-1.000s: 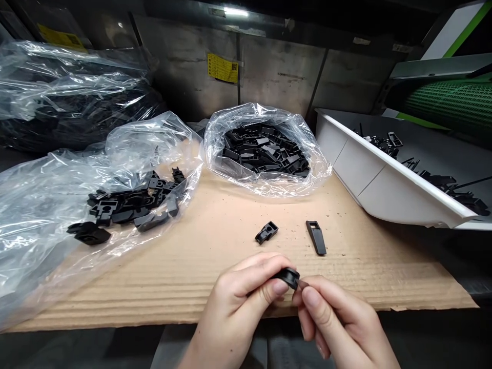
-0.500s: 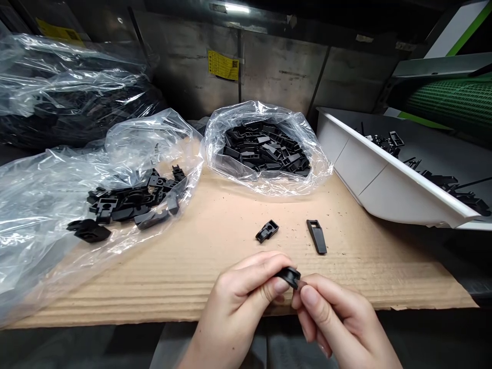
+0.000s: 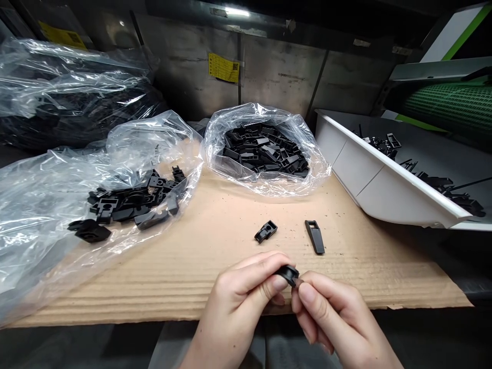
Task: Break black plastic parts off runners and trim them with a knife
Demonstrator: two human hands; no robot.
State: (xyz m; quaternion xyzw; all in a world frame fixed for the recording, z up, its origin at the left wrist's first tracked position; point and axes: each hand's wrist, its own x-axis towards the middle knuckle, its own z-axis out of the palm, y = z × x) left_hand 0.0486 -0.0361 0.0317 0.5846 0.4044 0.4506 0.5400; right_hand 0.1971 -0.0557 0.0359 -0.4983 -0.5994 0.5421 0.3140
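Far left: clear plastic bag spread on the cardboard surface, loose black parts lying at its mouth. Left hand next: thumb and index clamped on a black part, thumb below, index above, near the front edge of the cardboard. Left is the holding hand. Small black piece lies just beyond its knuckles, long axis slanting up to the right, untouched. Behind that, a second clear bag full of black pieces.

Held part: visible end pokes out rightward past the left fingers, long axis roughly left to right, dipping a little to the right; rest hidden by the grip. That exposed end faces the right hand's fingertips, hardly any gap, so this is the key relation.

Tapered black piece lies beyond the right hand, long axis mostly front to back, wider end with the opening away, untouched. Right hand: thumb and index pinched together right at the part's end; can't tell if something thin sits between. Far right: white bin with black parts.
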